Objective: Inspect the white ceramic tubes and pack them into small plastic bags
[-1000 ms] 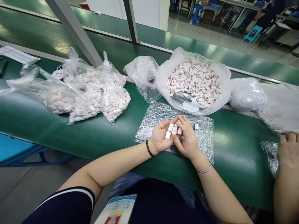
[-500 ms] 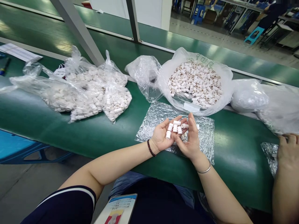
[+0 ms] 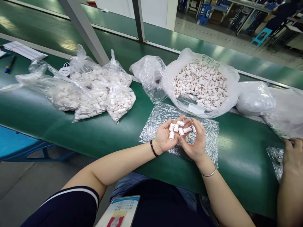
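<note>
Palm up, my left hand (image 3: 164,138) holds several short white plastic pipe fittings (image 3: 176,127) loose on its palm and fingers. Close on the right is my right hand (image 3: 196,143), thumb and fingers apart, beside the outermost fittings; whether it touches one I cannot tell. Beneath both hands lies a clear crinkled plastic bag (image 3: 153,123), flat on the green work surface. A few more white fittings (image 3: 188,136) show below and behind my fingers, partly hidden. Just beyond stands a large open plastic bag (image 3: 233,91) full of similar fittings (image 3: 201,83).
Filled clear bags of fittings (image 3: 92,94) sit at the left, near a grey post (image 3: 82,28). Crumpled plastic bags (image 3: 255,97) flank the large bag. Another person's hand (image 3: 293,157) is at the right edge. A blue stool (image 3: 19,142) stands at lower left.
The fittings in my left palm have shifted slightly. My right hand's fingers have bent and drawn a little lower. The whole view has moved slightly.
</note>
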Demonstrator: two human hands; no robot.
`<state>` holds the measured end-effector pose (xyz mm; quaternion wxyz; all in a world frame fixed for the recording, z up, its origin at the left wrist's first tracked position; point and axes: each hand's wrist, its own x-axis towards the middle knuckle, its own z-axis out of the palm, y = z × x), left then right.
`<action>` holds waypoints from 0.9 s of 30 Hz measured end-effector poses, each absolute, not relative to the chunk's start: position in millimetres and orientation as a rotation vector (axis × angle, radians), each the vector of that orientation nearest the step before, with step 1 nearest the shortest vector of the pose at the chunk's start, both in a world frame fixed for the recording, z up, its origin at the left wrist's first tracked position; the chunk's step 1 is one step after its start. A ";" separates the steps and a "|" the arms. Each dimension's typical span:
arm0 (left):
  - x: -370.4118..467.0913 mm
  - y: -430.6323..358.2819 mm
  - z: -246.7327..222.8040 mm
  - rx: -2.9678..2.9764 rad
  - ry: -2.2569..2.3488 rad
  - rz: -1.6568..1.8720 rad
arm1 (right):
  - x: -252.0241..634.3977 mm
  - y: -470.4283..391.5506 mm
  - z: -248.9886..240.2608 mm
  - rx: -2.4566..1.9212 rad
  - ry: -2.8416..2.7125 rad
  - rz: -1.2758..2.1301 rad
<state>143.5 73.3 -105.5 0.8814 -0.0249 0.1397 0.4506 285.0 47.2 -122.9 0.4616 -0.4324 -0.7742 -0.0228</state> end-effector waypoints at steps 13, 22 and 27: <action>142.5 76.6 -105.5 -0.044 0.301 0.955 | 282.5 46.5 -126.1 -1.015 -1.946 0.076; 142.3 76.0 -104.4 -0.029 0.318 0.918 | 281.8 46.6 -125.4 -0.972 -1.979 0.047; 143.8 72.7 -106.2 -0.012 0.325 0.894 | 281.6 46.0 -126.3 -1.029 -1.993 0.022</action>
